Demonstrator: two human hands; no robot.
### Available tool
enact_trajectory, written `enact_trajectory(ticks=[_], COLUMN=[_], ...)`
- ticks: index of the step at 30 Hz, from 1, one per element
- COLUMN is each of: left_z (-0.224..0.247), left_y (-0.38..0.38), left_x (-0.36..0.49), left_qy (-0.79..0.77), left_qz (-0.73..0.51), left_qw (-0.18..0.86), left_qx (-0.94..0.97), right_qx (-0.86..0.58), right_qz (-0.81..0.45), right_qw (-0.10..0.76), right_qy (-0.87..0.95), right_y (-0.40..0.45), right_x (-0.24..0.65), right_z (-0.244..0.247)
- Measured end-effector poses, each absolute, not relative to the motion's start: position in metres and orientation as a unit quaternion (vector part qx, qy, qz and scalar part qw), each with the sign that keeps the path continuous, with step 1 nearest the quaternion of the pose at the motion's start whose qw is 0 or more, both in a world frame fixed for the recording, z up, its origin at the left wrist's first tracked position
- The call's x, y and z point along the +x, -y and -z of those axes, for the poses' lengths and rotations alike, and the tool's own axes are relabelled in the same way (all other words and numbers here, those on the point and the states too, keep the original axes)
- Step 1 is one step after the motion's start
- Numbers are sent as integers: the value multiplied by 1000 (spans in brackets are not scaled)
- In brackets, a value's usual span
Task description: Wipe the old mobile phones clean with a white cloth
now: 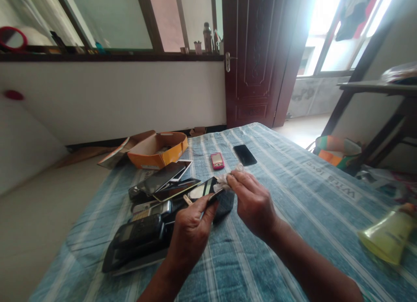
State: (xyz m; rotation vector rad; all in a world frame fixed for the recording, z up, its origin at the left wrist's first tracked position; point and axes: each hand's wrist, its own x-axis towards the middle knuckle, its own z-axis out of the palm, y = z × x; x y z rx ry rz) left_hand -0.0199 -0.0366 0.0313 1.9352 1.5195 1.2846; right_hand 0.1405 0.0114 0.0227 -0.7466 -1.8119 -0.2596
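Note:
My left hand (191,226) is closed around a dark, thin phone (216,195), held tilted with its edge toward me. In my right hand (253,202) a crumpled white tissue (223,180) is pinched, and it touches the far end of that phone. Fingers cover much of the phone. Just left of and beneath my hands lies a heap of old phones and devices, among them a black handset (140,230), a silver keypad phone (151,210) and a black flat device (163,178). Beyond my hands are a pink phone (217,160) and a black smartphone (245,155), lying flat and apart.
An open orange cardboard box (159,159) stands at the far left of the bed with blue striped cloth (293,198). A yellow translucent bag or pouch (387,237) lies at the right. Behind are a dark red door (250,76) and a ledge (114,57) with bottles and cups.

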Motion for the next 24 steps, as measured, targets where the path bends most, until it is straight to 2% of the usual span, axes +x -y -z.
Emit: enact_trajectory(ticks=[10, 24], left_z=[-34, -30], left_y=[36, 34], left_x=[-21, -25], left_qy=[-536, -547], left_qz=[-467, -446], left_qw=[183, 163], left_qx=[679, 690], right_qx=[-251, -323], right_qz=[153, -18], right_qw=[533, 599], right_qy=[794, 732], right_y=[13, -10], right_x=[124, 136], right_z=[-23, -24])
